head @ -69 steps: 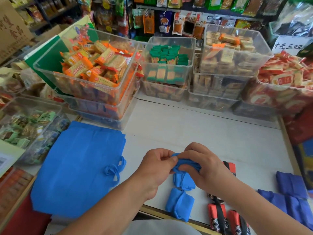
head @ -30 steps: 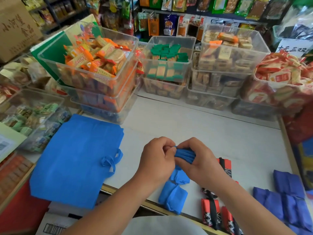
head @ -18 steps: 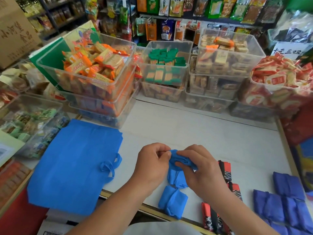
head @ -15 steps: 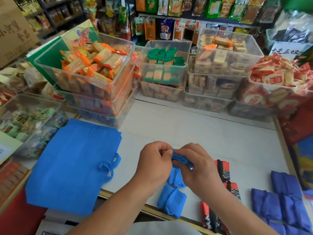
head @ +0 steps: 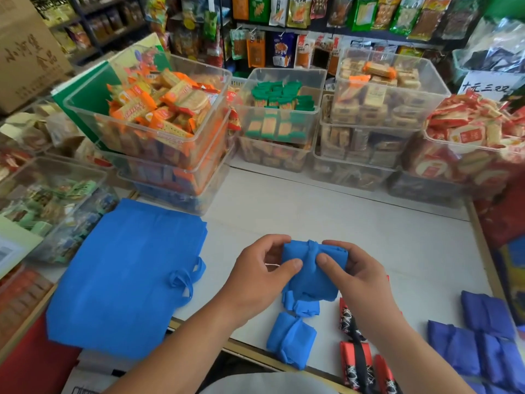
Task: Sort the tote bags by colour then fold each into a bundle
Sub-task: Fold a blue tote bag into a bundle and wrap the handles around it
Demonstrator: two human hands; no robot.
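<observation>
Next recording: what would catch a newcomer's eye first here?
The left hand and right hand pinch a bright blue tote bundle at centre, above the white counter. Flat blue tote bags lie to the left, overhanging the counter's near edge. Clear bins of orange, green and red snack packets line the back.

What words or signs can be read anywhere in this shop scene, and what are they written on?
"十元三双": handwritten on the white paper sign, far right.
"小河", then one unclear character, with "食品" below: printed on the cardboard box, top left.
Hanging snack packets and biscuit wrappers: print too small or blurred to read.
Blue bundle: no lettering visible.
</observation>
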